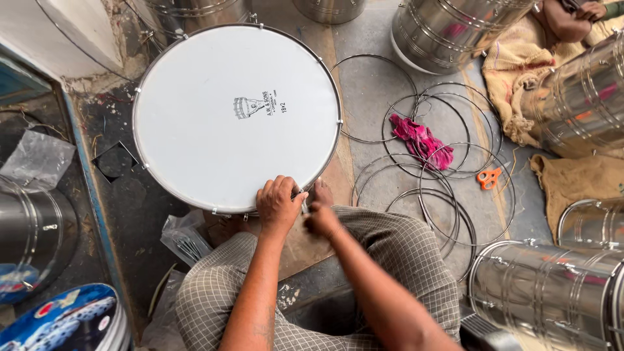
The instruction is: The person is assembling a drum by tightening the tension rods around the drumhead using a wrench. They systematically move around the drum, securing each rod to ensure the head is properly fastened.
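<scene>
Large drum (pixel 237 117) with white head and metal rim, standing head-up on the floor, centre-left of view. Left hand (pixel 278 205) at the 6 o'clock point of the rim, fingers curled down over the edge, closed on it. Right hand (pixel 322 220) just beside, toward 5 o'clock of the rim, blurred; fist-like, cannot tell what, if anything, is gripped. A bare toe showing against the rim between the two hands. Checked trousers (pixel 403 253) below, knees spread to either side of the forearms.

Edges: rim carries small lugs spaced around the circumference; wall corner (pixel 78 32) close at 10 o'clock of the drum, a steel shell touching or nearly so at 12 o'clock.

Open room: bare floor (pixel 364 110) at 3 o'clock, narrow, then loose wire hoops (pixel 448 188) overlapping in a pile. Pink rag (pixel 419 140) lying on the hoops; orange scissors (pixel 489 177) at their right edge. Steel drum shells (pixel 552 292) crowding 4 o'clock and 1–2 o'clock. Burlap sacking (pixel 520 65) at upper right.
</scene>
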